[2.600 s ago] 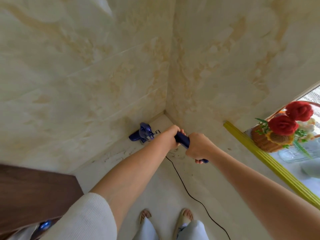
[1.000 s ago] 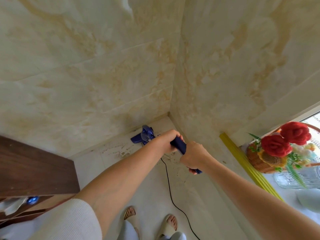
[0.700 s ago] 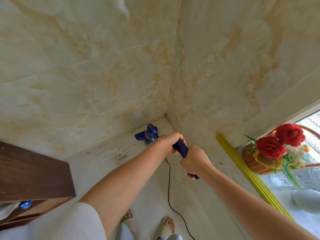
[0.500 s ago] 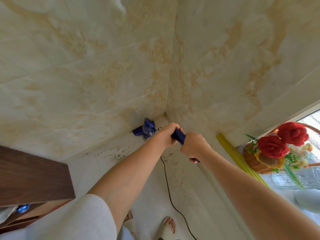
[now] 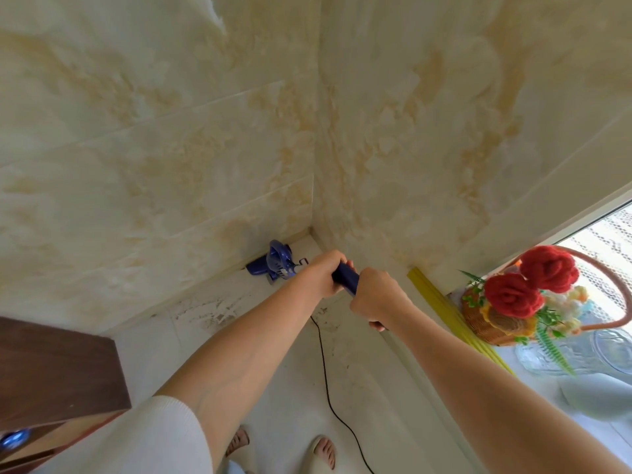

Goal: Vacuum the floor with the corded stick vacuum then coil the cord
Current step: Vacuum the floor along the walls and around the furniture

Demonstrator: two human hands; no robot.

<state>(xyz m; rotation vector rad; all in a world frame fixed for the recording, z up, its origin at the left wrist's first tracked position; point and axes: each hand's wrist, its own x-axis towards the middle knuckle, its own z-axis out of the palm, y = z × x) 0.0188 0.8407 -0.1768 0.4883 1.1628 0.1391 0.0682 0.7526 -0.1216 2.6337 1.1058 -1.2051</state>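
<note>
The vacuum (image 5: 273, 263) sits with its blue head on the floor (image 5: 284, 371) against the foot of the left wall, just short of the room's corner, and we hold it by its dark blue handle (image 5: 345, 278). Our left hand (image 5: 323, 273) wraps the front of the handle; our right hand (image 5: 374, 297) curls around it just behind. The shaft between handle and head is hidden by the hands, so the angle of the head is probably low, though we cannot be sure.

Scuffs and grit show on the floor along the left wall and near the corner, so we judge the sweeping far from finished. To do this pass well, we keep the head flat, run it slowly along the wall's foot into the corner, and overlap each stroke.

The black cord (image 5: 325, 374) trails from under our hands back between our feet (image 5: 321, 451). We keep it behind the head and out from under our slippers.
</note>
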